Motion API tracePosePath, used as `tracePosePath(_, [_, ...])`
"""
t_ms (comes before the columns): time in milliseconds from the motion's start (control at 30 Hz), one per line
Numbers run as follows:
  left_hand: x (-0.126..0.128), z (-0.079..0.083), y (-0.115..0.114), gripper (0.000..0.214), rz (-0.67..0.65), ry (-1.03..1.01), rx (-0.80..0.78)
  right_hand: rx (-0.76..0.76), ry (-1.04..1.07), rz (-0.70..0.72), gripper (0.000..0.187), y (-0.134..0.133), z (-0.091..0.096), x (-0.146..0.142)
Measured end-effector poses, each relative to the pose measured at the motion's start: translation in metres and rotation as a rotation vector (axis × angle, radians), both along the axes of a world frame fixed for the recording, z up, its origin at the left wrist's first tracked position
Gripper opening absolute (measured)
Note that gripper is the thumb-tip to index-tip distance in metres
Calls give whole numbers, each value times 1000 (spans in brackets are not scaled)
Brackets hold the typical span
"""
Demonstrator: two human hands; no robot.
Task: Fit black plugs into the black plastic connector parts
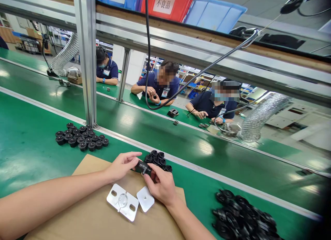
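Observation:
Both my hands meet over a brown cardboard sheet on the green bench. My left hand and my right hand each pinch an end of one small black round part. Just behind it lies a small cluster of like black parts. In front of my hands, on the cardboard, lie a white plate with a clear dome and a smaller white square plate.
A neat group of black round parts sits at the left by an aluminium post. A loose heap of black parts lies at the right. Three people work across the green conveyor. Bins stand on the shelf above.

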State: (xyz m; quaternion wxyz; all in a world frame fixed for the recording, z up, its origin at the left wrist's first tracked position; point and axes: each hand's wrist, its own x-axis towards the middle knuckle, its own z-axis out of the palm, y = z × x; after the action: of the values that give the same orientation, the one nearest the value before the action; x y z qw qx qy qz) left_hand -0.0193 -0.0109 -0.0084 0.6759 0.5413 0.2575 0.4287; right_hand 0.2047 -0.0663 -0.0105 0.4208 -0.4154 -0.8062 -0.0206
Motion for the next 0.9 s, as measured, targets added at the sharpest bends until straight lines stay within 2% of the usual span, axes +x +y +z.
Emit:
tracePosePath(100, [0,-1,-1,62,-28,-34,33,-14,9,-2,29,0,0,0])
tracePosePath(200, [0,-1,-1,59,15,-47,78,-31,24,-25,27,1,1,0])
tracePosePath(500, [4,-7,1,55,109,96,130,-195,-73,-95,22,-2,8,-4])
tracePosePath(667, [2,-7,2,48,187,180,192,-431,-226,-254,19,-3,26,-13])
tracePosePath(800, [-2,-9,-1,47,119,239,226,-470,-283,-358,19,-9,49,-21])
tracePosePath(900, [-3,-13,-1,49,105,323,246,-495,-315,-409,18,-9,74,-10])
